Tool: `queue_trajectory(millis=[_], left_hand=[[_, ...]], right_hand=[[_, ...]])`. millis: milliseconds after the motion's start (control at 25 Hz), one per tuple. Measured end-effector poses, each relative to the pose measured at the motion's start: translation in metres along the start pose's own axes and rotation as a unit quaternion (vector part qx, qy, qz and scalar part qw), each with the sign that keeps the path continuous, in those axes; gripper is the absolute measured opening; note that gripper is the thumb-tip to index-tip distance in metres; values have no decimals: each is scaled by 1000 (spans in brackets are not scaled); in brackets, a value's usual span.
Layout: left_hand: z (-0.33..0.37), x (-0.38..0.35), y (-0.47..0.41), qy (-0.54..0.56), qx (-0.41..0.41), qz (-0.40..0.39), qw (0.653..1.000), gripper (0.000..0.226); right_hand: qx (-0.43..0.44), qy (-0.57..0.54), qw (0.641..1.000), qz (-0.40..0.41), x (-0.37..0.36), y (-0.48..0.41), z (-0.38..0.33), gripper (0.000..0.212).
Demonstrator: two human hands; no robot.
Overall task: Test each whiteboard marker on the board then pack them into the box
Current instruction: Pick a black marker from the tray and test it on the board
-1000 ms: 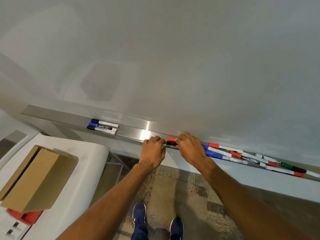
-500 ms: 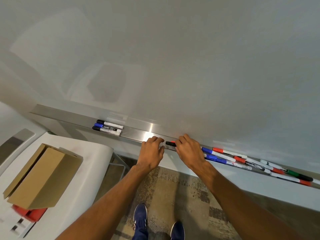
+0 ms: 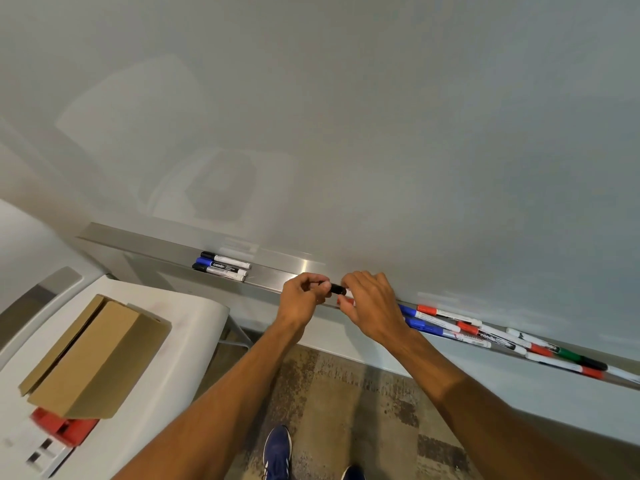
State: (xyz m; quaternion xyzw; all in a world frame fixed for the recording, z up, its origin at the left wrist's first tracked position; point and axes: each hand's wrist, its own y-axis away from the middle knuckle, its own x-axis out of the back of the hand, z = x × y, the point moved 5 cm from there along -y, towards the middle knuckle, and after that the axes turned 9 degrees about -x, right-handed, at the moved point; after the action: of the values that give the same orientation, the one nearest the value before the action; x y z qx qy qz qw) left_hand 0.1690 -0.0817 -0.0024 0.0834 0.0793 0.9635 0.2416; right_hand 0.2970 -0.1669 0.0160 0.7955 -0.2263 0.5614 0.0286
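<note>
Two hands, one black-capped whiteboard marker held level along the front edge of the silver metal tray: left hand pinches its cap end, right hand wraps the barrel, so I'd pull sideways.

On the tray below the board, three markers lie left, a heap right. The box sits on a table, far left.

Left hand, right hand pinch black marker above tray; cardboard box at left.
</note>
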Motion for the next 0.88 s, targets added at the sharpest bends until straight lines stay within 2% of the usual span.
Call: queue_trajectory(millis=[120, 360, 560, 680, 760, 880], left_hand=[[14, 5, 6, 124, 38, 26, 991, 11], [47, 11, 27, 259, 53, 42, 964, 17], [84, 22, 40, 310, 26, 37, 950, 15], [110, 26, 45, 345, 33, 40, 937, 18], [125, 32, 47, 352, 41, 48, 934, 19], [146, 42, 44, 353, 57, 58, 932, 19]], right_hand=[[-89, -153, 981, -83, 11, 0, 3, 19], [-108, -240, 960, -100, 38, -2, -19, 23], [-98, -277, 949, -110, 83, -4, -56, 15], [-130, -284, 939, -143, 105, -7, -77, 33], [-138, -275, 942, -133, 122, -9, -90, 41], [-117, -236, 962, -77, 145, -12, -116, 38]])
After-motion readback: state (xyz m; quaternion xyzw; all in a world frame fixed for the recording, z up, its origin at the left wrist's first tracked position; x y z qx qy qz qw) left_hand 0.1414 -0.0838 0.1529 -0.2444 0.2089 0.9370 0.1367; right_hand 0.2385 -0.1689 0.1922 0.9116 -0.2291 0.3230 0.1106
